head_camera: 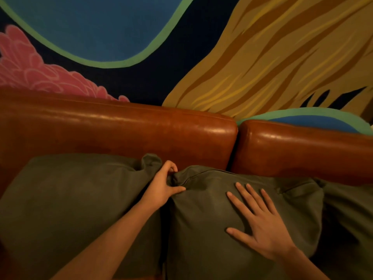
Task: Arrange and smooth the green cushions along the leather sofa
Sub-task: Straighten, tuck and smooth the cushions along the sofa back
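Three dull olive-green cushions lean in a row against the back of a glossy reddish-brown leather sofa (125, 130), whose backrest is split by a seam into two padded sections. The left cushion (76, 199) is broad and plump, its fabric mostly smooth but bunched into soft folds at its upper right corner, and its lower edge runs out of the frame. The left hand (163, 184) reaches up along the gap between this cushion and the next one, fingers curled and thumb pressed toward them, pinching the gathered top left corner of the middle cushion (212, 219) right where the two cushions touch. The middle cushion shows a piped seam along its top edge and faint creases on its face; it sits just in front of the seam in the backrest. The right hand (260, 225) lies flat on the face of this cushion, to the right of and below the pinched corner, fingers spread and pointing up toward the backrest, palm pressing the fabric and gripping nothing. The right cushion (349, 215) touches the middle one's right side; it is dark, partly shadowed and cut off by the frame edge, so its shape is hard to make out. Behind the sofa rises a painted mural wall (272, 57) with blue, green, pink and yellow-brown shapes. The sofa's seat is hidden beneath the cushions and forearms.
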